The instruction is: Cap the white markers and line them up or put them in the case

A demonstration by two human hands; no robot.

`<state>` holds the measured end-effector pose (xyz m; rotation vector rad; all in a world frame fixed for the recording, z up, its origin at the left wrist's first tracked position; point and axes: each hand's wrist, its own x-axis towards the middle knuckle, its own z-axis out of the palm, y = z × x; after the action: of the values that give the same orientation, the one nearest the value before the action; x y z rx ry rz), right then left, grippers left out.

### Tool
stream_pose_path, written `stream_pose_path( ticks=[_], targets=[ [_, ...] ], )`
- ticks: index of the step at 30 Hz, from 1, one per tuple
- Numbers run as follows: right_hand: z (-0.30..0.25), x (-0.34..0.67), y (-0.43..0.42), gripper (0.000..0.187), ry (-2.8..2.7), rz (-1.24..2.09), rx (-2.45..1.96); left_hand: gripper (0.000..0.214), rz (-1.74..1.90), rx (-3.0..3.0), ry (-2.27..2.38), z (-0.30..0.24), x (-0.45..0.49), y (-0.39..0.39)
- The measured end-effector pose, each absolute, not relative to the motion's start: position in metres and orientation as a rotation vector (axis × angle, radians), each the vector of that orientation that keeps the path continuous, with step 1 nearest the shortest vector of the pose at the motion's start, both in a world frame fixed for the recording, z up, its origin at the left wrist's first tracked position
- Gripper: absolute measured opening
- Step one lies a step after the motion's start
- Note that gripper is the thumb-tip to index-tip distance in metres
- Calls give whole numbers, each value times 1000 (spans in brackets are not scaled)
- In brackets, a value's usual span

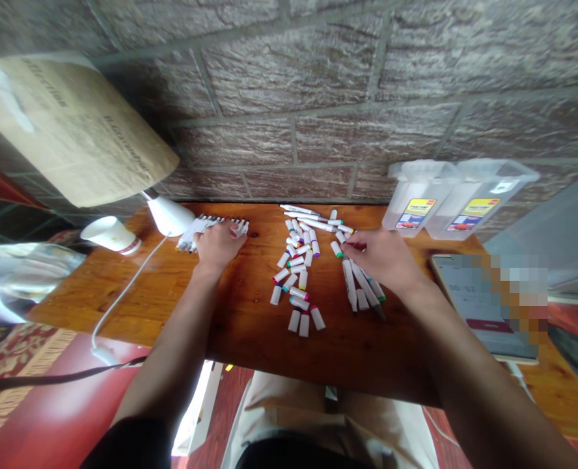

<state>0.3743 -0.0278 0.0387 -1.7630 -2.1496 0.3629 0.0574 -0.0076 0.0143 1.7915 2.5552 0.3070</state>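
Note:
My left hand lies over a row of white markers at the back left of the table, its fingers resting across them with the thumb apart. To the right, my right hand is closed in a pinch among loose markers and caps; what sits between its fingertips is hidden. Just below those fingertips lie several uncapped white markers. Many loose white caps with coloured ends are scattered over the middle of the table. More white markers lie behind them, close to the wall.
A white lamp with a brown paper shade and a paper cup stand at the left. Two clear plastic containers are at the back right. A phone or tablet lies near my right forearm. A brick wall borders the wooden table.

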Motion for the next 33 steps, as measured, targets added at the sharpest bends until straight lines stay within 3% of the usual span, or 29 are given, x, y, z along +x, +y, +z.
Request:
stream_pose_path(
  ticks=[6, 17, 24, 29, 33],
  targets=[
    [48, 369, -39, 25, -2293, 324, -2062, 27, 302, 1780, 2542, 18, 58, -9],
    [51, 359, -44, 38, -2316, 377, -2198, 28, 278, 1756, 2592, 18, 56, -8],
    [50, 350, -50, 36, -2385, 368, -2174, 30, 349, 1782, 2574, 15, 55, -8],
    [44, 349, -50, 34, -2424, 336, -2129, 29, 655, 1906, 2478, 9, 51, -3],
    [46, 355, -47, 31, -2413, 404, -2030, 29, 1052, 2038, 2068, 0, 58, 2]
  ],
)
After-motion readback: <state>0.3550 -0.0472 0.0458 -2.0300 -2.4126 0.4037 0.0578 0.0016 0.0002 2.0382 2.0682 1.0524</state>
